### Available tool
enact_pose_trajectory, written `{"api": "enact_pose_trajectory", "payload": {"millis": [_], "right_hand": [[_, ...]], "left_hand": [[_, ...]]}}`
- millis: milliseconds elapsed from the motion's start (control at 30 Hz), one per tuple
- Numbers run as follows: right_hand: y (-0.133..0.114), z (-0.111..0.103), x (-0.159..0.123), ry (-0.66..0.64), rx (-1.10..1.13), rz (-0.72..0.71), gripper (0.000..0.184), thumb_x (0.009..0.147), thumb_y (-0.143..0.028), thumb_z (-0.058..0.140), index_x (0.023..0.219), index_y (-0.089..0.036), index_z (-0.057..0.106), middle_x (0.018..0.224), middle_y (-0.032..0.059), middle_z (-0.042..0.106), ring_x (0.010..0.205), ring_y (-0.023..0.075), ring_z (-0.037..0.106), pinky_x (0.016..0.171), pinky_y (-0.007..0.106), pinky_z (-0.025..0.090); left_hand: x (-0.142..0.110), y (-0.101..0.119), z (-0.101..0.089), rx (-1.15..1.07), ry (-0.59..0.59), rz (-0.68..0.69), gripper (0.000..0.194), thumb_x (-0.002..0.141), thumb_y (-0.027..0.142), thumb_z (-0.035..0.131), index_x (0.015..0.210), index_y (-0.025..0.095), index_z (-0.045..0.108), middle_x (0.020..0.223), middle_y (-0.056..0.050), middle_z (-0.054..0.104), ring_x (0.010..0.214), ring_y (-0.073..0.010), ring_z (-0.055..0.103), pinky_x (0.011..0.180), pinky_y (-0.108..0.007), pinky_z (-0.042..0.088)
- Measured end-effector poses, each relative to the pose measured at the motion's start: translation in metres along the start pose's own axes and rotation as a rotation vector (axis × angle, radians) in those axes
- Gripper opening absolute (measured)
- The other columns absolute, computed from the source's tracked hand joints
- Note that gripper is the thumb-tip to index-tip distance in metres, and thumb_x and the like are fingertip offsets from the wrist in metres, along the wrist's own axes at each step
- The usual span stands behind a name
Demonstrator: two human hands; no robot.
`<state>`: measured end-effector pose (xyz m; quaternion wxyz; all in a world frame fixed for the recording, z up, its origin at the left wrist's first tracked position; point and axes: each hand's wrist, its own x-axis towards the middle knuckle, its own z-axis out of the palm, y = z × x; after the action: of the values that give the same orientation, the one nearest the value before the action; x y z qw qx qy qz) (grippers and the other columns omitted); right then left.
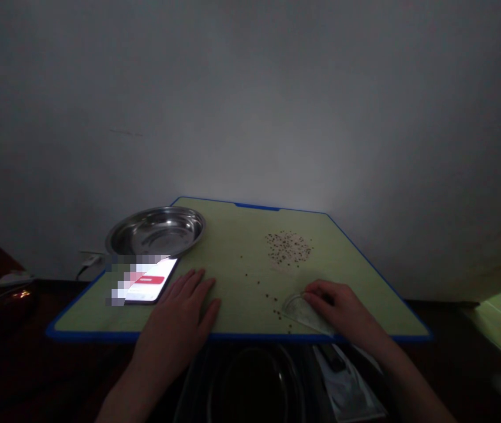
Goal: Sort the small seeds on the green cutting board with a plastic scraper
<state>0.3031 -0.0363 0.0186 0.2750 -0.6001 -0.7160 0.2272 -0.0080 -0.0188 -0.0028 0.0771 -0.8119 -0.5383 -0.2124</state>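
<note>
My left hand (179, 311) lies flat on the pale yellow-green tabletop, fingers stretched out, beside a lit phone (153, 281). Near the front edge my right hand (336, 302) is closed in a pinch at the upper rim of a pale, translucent half-round piece (306, 311). Its exact kind is too dim to tell, and the hand covers part of it. Several small brown beans or seeds (276, 311) lie loose just left of that piece. Farther back, a spread of dark bits mixed with paler grains (290, 248) covers a round patch.
A wide steel basin (157, 232) stands at the table's back left, behind the phone. Blue edging (241, 336) runs round the tabletop. Below the front edge are a dark round object (254, 385) and a clear plastic bag (350, 385). A grey wall (250, 117) rises behind.
</note>
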Motion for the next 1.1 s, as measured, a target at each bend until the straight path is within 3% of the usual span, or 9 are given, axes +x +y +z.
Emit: {"api": "enact_pose_trajectory", "payload": {"millis": [167, 333, 933, 1100], "right_hand": [[0.005, -0.001, 0.0, 0.081, -0.005, -0.002, 0.024, 0.089, -0.034, 0.049, 0.081, -0.018, 0.066, 0.068, 0.0032, 0.064, 0.063, 0.0172, 0.056, 0.058, 0.029, 0.042], [-0.006, -0.003, -0.007, 0.02, 0.033, -0.007, 0.023, 0.088, -0.034, 0.05, 0.081, -0.019, 0.066, 0.069, 0.0029, 0.063, 0.064, 0.0172, 0.056, 0.059, 0.029, 0.042], [-0.024, 0.006, -0.005, -0.013, 0.021, -0.03, 0.02, 0.088, -0.031, 0.052, 0.081, -0.02, 0.067, 0.072, 0.002, 0.067, 0.065, 0.0165, 0.058, 0.06, 0.028, 0.042], [-0.012, -0.005, -0.006, 0.046, -0.023, 0.01, 0.022, 0.088, -0.034, 0.051, 0.083, -0.02, 0.067, 0.076, 0.0034, 0.069, 0.069, 0.0187, 0.06, 0.063, 0.03, 0.043]], "left_hand": [[0.0, 0.0, -0.001, 0.004, 0.003, -0.008, 0.043, 0.09, 0.042, 0.039, 0.117, 0.017, 0.061, 0.13, -0.015, 0.059, 0.124, -0.0313, 0.051, 0.1, -0.053, 0.043], [-0.001, 0.0, 0.0, 0.001, -0.001, -0.005, 0.044, 0.09, 0.041, 0.039, 0.118, 0.015, 0.061, 0.13, -0.017, 0.058, 0.124, -0.0327, 0.051, 0.1, -0.054, 0.042], [-0.001, 0.002, -0.001, -0.006, 0.008, -0.006, 0.043, 0.09, 0.042, 0.039, 0.117, 0.016, 0.06, 0.129, -0.015, 0.059, 0.124, -0.0317, 0.051, 0.1, -0.053, 0.043], [-0.002, 0.001, -0.001, -0.001, 0.005, 0.002, 0.043, 0.091, 0.043, 0.038, 0.118, 0.017, 0.06, 0.13, -0.015, 0.058, 0.125, -0.0311, 0.05, 0.1, -0.053, 0.043]]}}
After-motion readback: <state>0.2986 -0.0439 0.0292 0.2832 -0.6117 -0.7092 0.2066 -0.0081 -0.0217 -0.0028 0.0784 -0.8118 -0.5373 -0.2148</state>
